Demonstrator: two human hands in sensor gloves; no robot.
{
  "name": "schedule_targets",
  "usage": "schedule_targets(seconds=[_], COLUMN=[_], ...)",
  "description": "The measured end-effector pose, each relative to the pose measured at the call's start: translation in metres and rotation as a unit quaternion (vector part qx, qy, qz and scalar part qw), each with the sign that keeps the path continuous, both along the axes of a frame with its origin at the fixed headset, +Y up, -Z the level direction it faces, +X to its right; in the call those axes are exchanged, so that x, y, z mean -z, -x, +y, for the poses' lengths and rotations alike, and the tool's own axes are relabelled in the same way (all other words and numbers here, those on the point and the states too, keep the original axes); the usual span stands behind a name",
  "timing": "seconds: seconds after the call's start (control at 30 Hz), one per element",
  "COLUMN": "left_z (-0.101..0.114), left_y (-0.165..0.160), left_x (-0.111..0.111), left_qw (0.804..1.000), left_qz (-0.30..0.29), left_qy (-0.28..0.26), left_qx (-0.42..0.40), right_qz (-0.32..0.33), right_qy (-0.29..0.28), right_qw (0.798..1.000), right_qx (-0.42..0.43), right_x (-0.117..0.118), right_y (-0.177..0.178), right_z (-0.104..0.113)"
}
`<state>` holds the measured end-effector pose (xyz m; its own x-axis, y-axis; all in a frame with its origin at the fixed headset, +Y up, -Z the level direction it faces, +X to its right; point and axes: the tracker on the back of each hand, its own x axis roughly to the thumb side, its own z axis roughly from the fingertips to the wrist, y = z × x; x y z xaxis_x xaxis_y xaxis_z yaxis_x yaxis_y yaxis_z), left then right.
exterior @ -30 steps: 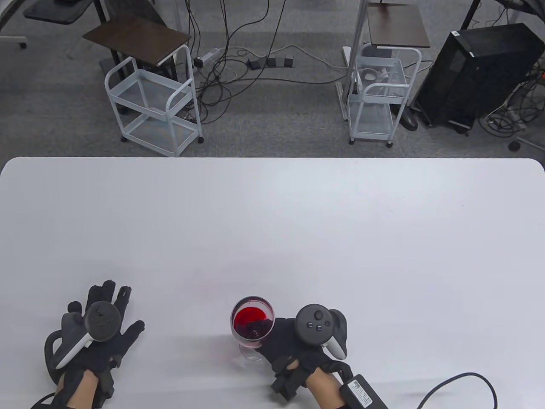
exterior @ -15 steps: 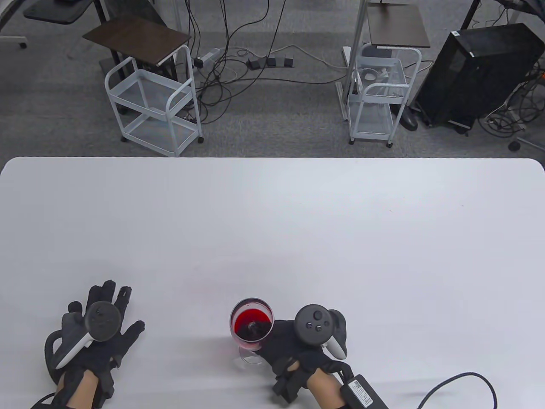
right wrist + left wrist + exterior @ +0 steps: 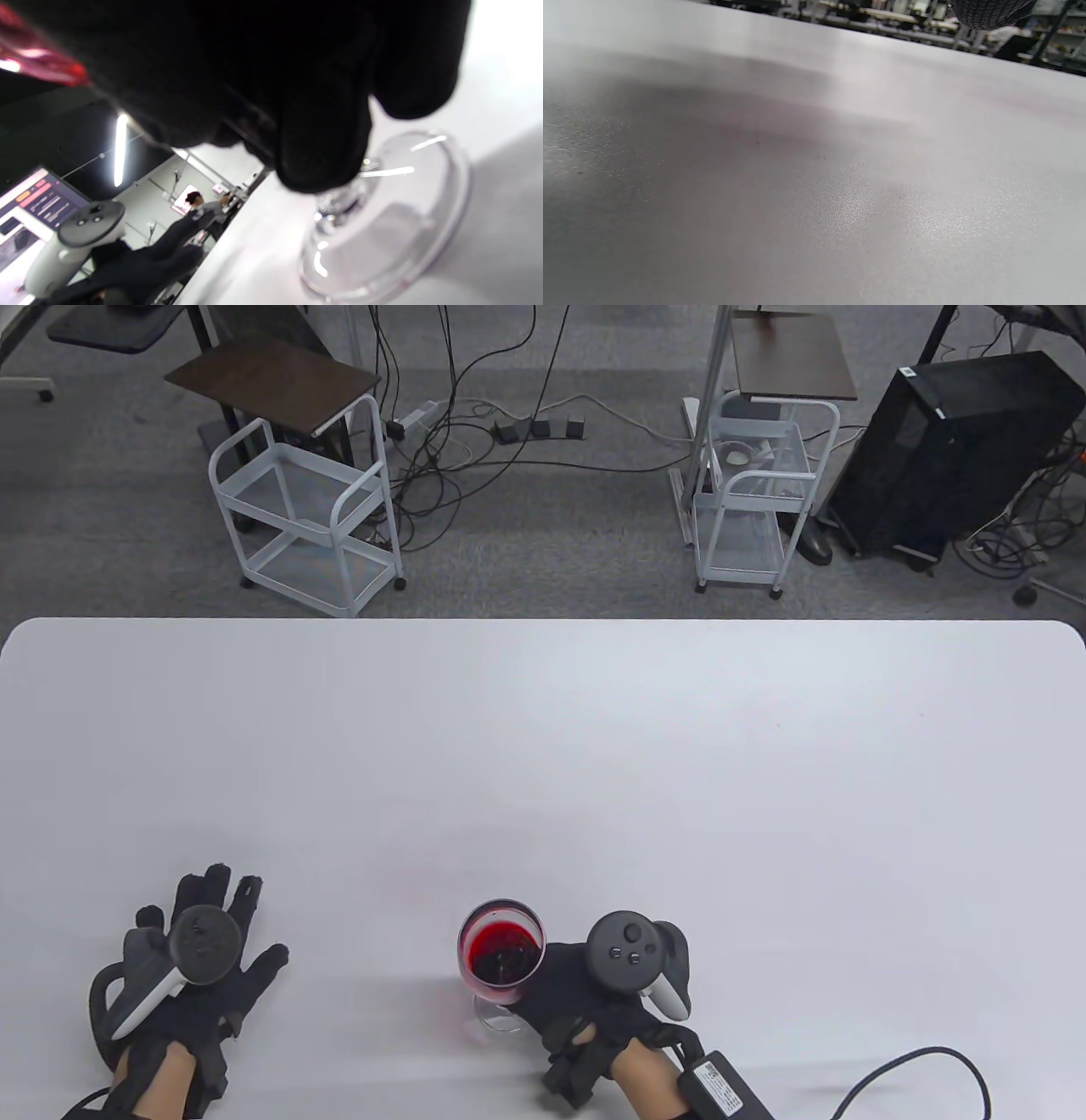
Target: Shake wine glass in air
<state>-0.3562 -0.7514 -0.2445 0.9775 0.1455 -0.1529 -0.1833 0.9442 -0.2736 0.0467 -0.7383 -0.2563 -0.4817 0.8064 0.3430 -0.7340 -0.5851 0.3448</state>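
Note:
A wine glass with red wine in its bowl is at the near middle of the white table. My right hand grips it by the stem just under the bowl. In the right wrist view my gloved fingers wrap the stem above the clear round foot. I cannot tell whether the foot touches the table. My left hand rests flat on the table at the near left, fingers spread, holding nothing. It also shows in the right wrist view.
A black power adapter with a cable lies by my right wrist at the table's near edge. Two white wire carts and a black computer case stand on the floor beyond the far edge.
The glass has tipped and shifted slightly in my right hand, and the wine has swirled in the bowl. My left hand has not moved.

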Motion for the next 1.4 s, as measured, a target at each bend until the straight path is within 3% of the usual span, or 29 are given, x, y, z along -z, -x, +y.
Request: schedule_targets(seconds=[0.43, 0.63, 1.0, 1.4], left_z=[0.0, 0.0, -0.001, -0.001], left_y=[0.0, 0.0, -0.001, -0.001], left_x=[0.0, 0.0, 0.0, 0.0], left_qw=[1.0, 1.0, 1.0, 1.0], left_qz=[0.0, -0.001, 0.0, 0.002], left_qy=[0.0, 0.003, 0.008, 0.013], left_qx=[-0.002, -0.001, 0.003, -0.002], right_qz=[-0.022, -0.053, -0.133, -0.139], right_qy=[-0.003, -0.014, 0.005, 0.035], right_qw=[1.0, 0.998, 0.991, 0.989], right_qx=[0.019, -0.005, -0.009, -0.017], right_x=[0.002, 0.002, 0.0, 0.004], right_y=[-0.006, -0.034, -0.115, -0.128], right_z=[0.007, 0.016, 0.01, -0.003])
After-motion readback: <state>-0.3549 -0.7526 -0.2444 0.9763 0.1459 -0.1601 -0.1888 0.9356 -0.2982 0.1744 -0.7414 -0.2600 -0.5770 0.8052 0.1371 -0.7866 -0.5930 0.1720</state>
